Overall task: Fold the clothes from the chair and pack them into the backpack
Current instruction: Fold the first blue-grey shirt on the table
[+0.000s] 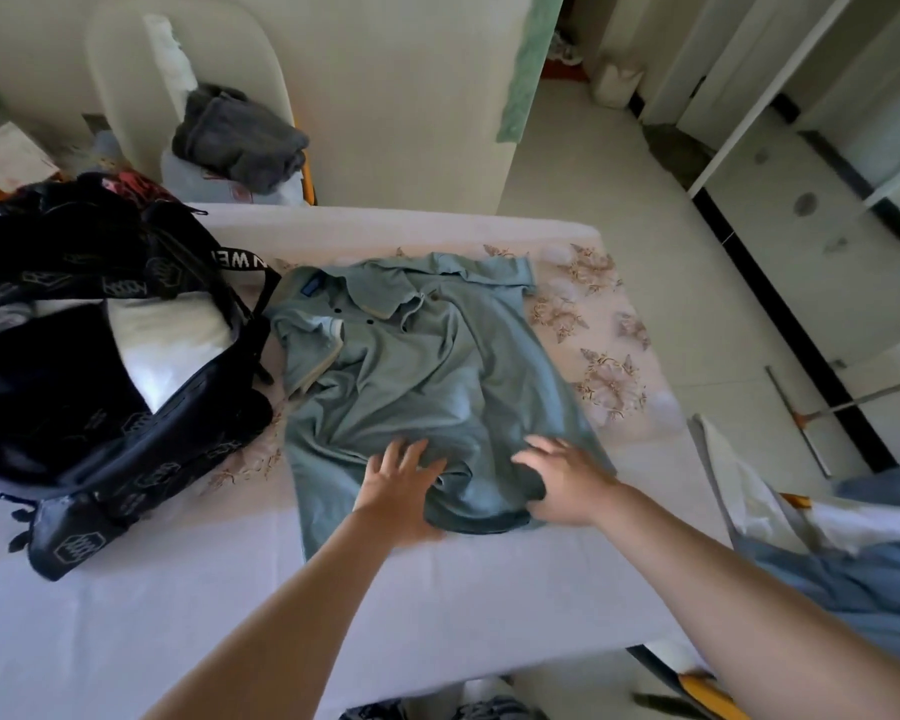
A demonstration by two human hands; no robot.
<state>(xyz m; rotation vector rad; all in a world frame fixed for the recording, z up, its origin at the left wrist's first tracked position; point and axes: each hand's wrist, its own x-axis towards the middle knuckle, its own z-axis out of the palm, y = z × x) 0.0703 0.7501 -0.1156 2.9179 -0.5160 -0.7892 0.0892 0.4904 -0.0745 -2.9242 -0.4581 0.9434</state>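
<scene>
The polo shirt (pixel 427 366) is pressed onto the bed (pixel 437 589) by the left hand (pixel 401 478), grip apart. Its hem is clamped by the right hand (pixel 567 480).

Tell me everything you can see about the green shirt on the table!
The green shirt is a soft-looking polo with a collar, small dark buttons, a blue label inside the neck and pale trim on a folded-in sleeve. It lies wrinkled on the table, collar away from the person, beside the backpack. The left hand presses flat on its lower part; the right hand rests on the turned-up hem. I cannot tell if it pinches.
</scene>
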